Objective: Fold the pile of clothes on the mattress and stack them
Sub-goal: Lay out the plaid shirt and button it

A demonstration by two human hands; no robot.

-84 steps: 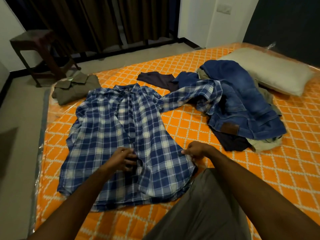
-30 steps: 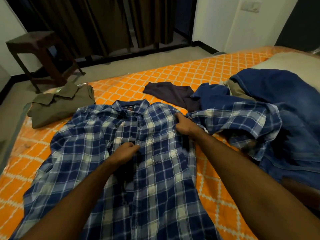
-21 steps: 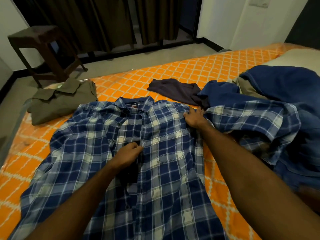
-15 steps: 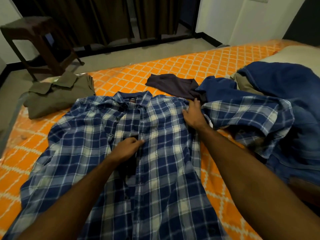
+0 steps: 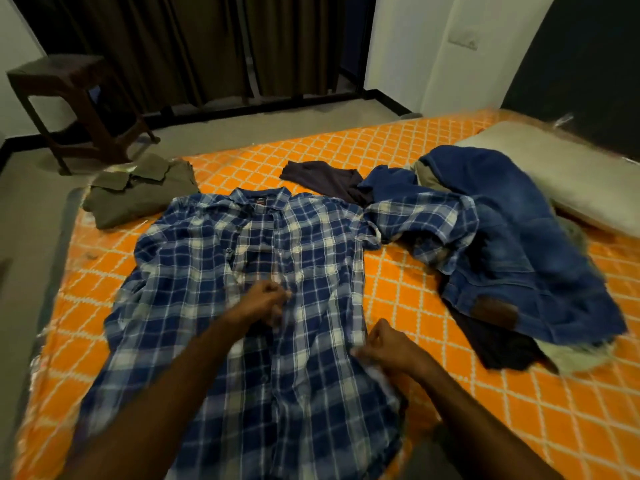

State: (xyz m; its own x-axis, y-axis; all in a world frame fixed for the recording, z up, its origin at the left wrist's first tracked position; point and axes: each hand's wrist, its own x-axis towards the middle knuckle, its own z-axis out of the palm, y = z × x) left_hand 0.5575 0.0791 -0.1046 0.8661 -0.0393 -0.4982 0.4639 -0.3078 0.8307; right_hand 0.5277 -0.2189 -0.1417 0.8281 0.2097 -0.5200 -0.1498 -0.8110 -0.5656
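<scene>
My right hand slid from shoulder down to 5 o'clock side seam, pinching it; left hand grips plaid shirt placket. Flattened, fold next.

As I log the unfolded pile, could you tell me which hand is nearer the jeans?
Right. The right hand pinches the plaid shirt's edge facing the jeans; the left hand grips the shirt's middle, farther away.
</scene>
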